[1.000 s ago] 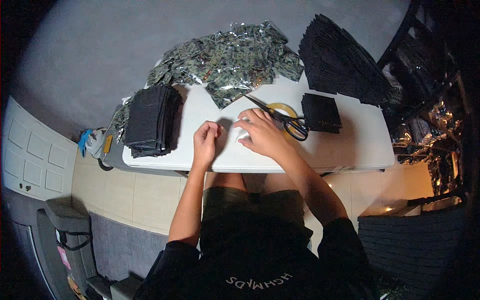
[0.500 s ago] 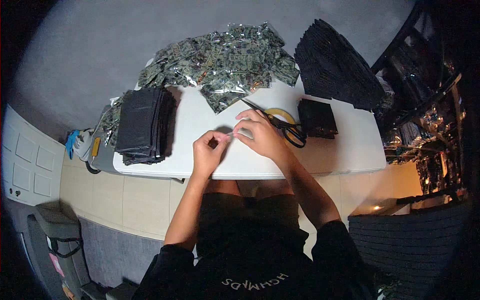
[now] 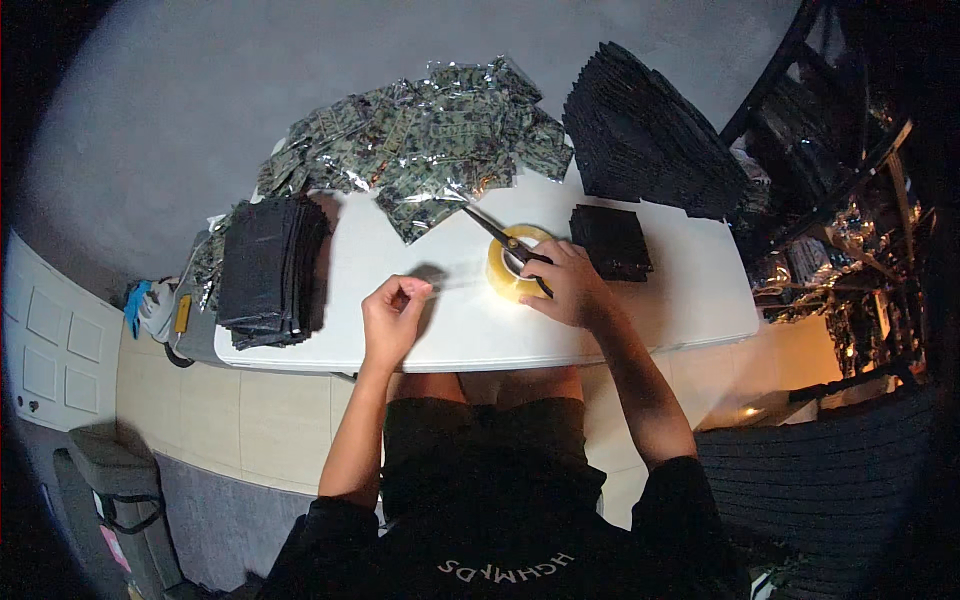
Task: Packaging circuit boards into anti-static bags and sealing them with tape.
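Observation:
My left hand (image 3: pixel 393 312) is raised over the white table (image 3: pixel 380 250) near its front edge, thumb and fingertips pinched together. Whatever sits in that pinch is too small to make out; a faint clear streak runs from it toward the tape roll. On the table lies a roll of yellowish clear tape (image 3: pixel 497 274), with black scissors (image 3: pixel 487 222) across it, blades aimed at the upper left. The fingers of my right hand (image 3: pixel 575 288) curl around the scissors' handles, covering part of them and the roll's right side.
Camouflage-patterned items in clear plastic bags (image 3: pixel 400 140) are heaped along the far side. A stack of black packages (image 3: pixel 262 270) stands at left, a smaller black stack (image 3: pixel 612 240) at right, and a large fanned black stack (image 3: pixel 640 130) at the far right. Dark shelving (image 3: pixel 850 220) rises beyond.
My hands, formerly together, have parted. The right went right and down onto the scissors' handles; the left moved slightly left and nearer, still pinched. The whole view has shifted a little.

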The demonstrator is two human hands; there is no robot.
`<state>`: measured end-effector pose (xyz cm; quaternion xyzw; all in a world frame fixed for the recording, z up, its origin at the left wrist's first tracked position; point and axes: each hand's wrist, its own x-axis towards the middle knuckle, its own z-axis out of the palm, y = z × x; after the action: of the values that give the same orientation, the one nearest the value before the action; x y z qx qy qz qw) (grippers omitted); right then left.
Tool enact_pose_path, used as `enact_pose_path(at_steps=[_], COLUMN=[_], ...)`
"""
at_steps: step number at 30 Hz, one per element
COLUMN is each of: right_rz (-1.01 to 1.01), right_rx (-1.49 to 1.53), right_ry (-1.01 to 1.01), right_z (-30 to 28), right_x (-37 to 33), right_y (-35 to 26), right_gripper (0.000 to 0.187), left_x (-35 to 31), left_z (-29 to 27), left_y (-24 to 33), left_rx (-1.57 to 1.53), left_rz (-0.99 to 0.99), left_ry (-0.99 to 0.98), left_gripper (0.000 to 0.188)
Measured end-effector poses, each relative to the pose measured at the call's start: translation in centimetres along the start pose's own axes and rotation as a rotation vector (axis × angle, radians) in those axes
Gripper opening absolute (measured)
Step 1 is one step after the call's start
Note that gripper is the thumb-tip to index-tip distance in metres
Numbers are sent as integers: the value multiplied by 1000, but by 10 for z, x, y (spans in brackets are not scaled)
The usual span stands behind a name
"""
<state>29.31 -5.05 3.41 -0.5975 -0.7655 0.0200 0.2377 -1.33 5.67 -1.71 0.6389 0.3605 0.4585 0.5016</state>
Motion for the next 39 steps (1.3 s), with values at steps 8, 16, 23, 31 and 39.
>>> enact_pose_path(at_steps=[8,16,23,31,39], right_rz=[299,146,182,424,321], right_rx=[-102,-87,-79,-77,-43], right_ry=[157,116,54,131,134], right_z=[20,8,0,12,14], right_x=[9,7,-2,11,23], right_y=[-11,4,-11,-6,4], right_gripper=[38,32,30,27,29], left_x=[-35,19,45,-32,-19], left_z=[4,-23,-27,-10,-48], left_y=[55,25,2,60,44], left_rx=[192,136,192,157,40], left_rz=[228,85,91,83,119], left_ry=[-21,108,182,5,103], left_gripper=[7,14,13,11,8])
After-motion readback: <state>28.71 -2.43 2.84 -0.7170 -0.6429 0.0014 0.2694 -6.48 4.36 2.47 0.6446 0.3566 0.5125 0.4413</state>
